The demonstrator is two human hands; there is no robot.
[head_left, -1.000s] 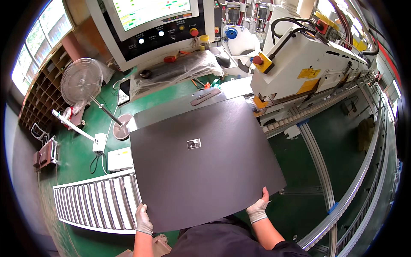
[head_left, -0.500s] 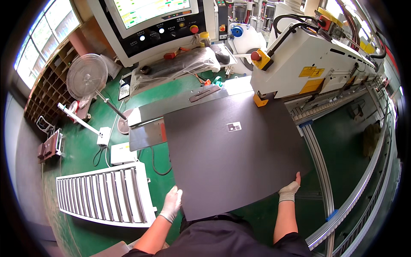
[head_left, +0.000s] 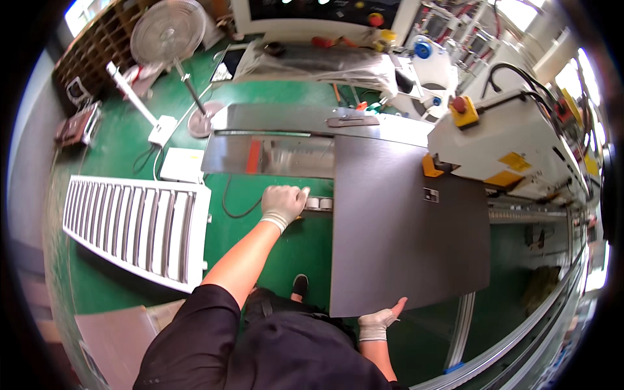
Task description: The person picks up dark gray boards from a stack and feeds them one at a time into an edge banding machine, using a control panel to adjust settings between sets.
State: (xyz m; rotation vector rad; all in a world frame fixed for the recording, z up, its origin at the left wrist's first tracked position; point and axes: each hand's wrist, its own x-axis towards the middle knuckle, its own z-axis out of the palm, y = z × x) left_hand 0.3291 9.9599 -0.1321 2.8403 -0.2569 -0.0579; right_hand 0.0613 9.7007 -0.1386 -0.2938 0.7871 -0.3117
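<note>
A large dark grey-brown panel (head_left: 409, 247) lies flat, its far part on the machine's metal bed, with a small printed label (head_left: 431, 195) on its face. My right hand (head_left: 378, 322), in a pale glove, grips the panel's near edge, thumb over the top and fingers hidden underneath. My left hand (head_left: 283, 203), gloved too, is off the panel, to its left. Its fingers are curled at the end of a short roller bar (head_left: 318, 204) with white rollers that sticks out from beside the panel. The fingertips are hidden below the hand.
A white roller conveyor section (head_left: 133, 227) stands at left. Behind are a metal bed (head_left: 279, 117), a standing fan (head_left: 168, 32) and a plastic-wrapped bundle (head_left: 318, 62). At right stand a white machine head (head_left: 513, 143) with a red stop button (head_left: 459, 104), and metal rails (head_left: 463, 331).
My left hand has let go of the panel's near left corner and reached forward to the roller bar. My view has turned left; the panel now sits further right, squared to the bed.
</note>
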